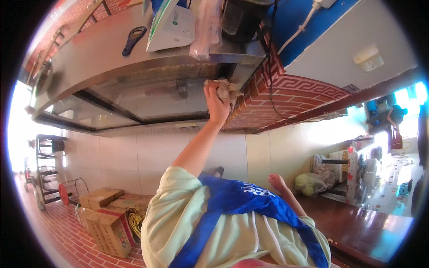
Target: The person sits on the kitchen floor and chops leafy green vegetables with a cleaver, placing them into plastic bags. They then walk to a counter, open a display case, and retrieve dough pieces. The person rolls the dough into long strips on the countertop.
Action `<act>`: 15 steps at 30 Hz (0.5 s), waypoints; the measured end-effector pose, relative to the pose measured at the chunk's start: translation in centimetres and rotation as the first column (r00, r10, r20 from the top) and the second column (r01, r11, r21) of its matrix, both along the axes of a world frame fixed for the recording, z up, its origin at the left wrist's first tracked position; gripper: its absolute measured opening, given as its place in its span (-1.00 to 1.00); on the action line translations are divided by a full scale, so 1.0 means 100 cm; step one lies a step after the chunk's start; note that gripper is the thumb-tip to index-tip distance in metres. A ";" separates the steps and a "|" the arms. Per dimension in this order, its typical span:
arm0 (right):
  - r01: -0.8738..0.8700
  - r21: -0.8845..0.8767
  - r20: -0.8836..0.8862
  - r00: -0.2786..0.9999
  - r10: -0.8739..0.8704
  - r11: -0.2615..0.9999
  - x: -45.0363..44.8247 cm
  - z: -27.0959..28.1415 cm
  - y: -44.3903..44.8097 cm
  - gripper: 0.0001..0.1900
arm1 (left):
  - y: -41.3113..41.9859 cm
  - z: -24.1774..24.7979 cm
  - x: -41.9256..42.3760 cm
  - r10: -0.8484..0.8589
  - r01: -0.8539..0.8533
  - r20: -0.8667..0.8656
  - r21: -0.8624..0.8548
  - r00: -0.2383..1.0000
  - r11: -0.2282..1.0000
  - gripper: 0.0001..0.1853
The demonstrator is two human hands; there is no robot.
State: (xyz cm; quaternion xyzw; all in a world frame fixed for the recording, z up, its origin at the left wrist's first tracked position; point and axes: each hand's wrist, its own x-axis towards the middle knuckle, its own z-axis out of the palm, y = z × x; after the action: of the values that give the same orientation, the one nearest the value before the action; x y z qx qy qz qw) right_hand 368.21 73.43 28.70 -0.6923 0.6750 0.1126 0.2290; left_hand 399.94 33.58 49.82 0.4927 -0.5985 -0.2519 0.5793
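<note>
My left hand point(217, 105) reaches forward, gripping a crumpled beige-brown cloth point(228, 91). It presses the cloth to the right end of the glass front point(161, 97) of a metal-framed counter, close to a brick-patterned wall point(264, 100). Blurry shapes show behind or reflected in the glass. My right hand point(277, 181) hangs at my side with fingers curled, and nothing shows in it. I wear a blue apron point(231, 194) over a pale top.
On the countertop point(97, 50) are a dark blue handled tool point(134, 41), a white device point(176, 30), clear plastic packaging point(205, 30) and a black container point(244, 20). A black cable point(270, 77) hangs along the wall. Cardboard boxes point(107, 231) stand behind left; a brown table point(355, 224) lies right.
</note>
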 end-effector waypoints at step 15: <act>0.496 0.289 0.179 0.812 -0.555 0.819 0.002 0.039 -0.032 -0.63 | 0.038 -0.068 0.016 -0.018 0.058 -0.153 0.259 0.988 0.964 -0.58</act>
State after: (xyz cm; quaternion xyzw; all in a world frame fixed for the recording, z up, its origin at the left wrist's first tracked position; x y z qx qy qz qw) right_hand 368.43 70.24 32.58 -0.4547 0.7879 0.0313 0.4141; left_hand 401.55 37.35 42.98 0.5333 -0.5242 -0.3764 0.5469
